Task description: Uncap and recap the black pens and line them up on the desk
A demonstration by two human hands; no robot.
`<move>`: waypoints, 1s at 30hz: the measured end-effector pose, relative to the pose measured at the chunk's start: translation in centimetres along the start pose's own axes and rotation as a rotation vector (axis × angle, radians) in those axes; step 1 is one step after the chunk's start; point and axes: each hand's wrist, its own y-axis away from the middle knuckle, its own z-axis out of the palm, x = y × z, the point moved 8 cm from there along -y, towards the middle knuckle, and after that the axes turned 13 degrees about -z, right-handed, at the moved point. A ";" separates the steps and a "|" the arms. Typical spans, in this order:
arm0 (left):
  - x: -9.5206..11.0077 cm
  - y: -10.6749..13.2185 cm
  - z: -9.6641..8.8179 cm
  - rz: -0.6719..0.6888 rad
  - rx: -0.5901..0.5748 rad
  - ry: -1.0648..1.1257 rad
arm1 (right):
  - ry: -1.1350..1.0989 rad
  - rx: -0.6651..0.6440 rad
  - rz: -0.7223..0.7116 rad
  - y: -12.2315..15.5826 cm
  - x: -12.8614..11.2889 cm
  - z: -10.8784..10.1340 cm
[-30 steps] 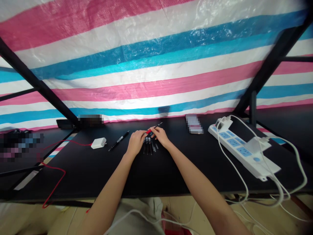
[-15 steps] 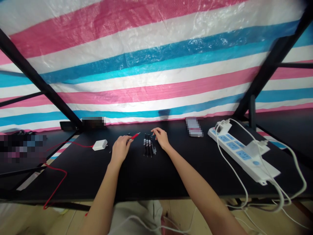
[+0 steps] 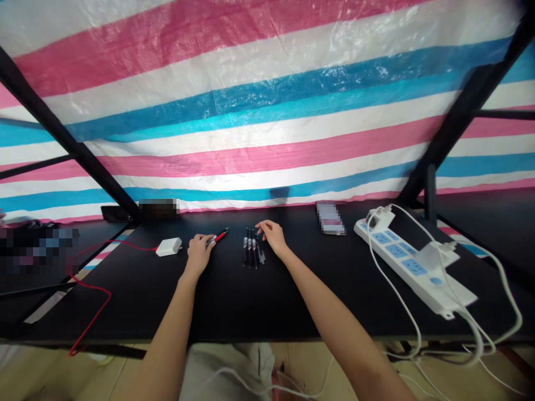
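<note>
My left hand [image 3: 198, 255] is closed on a red pen [image 3: 219, 236] that points up and to the right. A dark pen lies alongside it, and I cannot tell whether the same fingers grip both. Several black pens with pale bands [image 3: 251, 248] lie side by side on the black table, pointing away from me. A clearer, greyish pen [image 3: 261, 252] is at the right end of this row. My right hand [image 3: 272, 238] rests just right of the row, its bent fingers apart near the pens' far ends and seemingly holding nothing.
A white charger [image 3: 169, 247] with a red cable sits left of my left hand. A phone [image 3: 331, 218] lies at the back right. Farther right is a white power strip [image 3: 413, 267] with plugs and trailing cables. Black frame bars and striped sheeting [image 3: 267, 122] enclose the table.
My left hand has shifted slightly left with the red pen, and a dark pen now shows beside it. My right hand has barely moved.
</note>
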 end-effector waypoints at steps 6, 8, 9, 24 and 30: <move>2.6 -3.9 1.3 0.011 0.045 0.092 | 0.035 -0.020 -0.007 0.1 -0.2 0.1; 3.4 -5.1 2.0 0.011 0.035 0.109 | 0.167 -0.030 0.014 0.2 -0.4 -0.4; 3.7 -5.6 2.3 0.000 0.029 0.117 | 0.277 -0.029 0.031 0.3 -0.5 -0.8; 10.2 -0.6 1.0 0.322 -0.189 0.357 | 0.901 -0.275 0.006 0.9 -1.8 -0.4; 10.4 -0.1 2.5 0.329 -0.478 0.474 | 0.883 -0.300 -0.004 1.0 -2.1 -0.5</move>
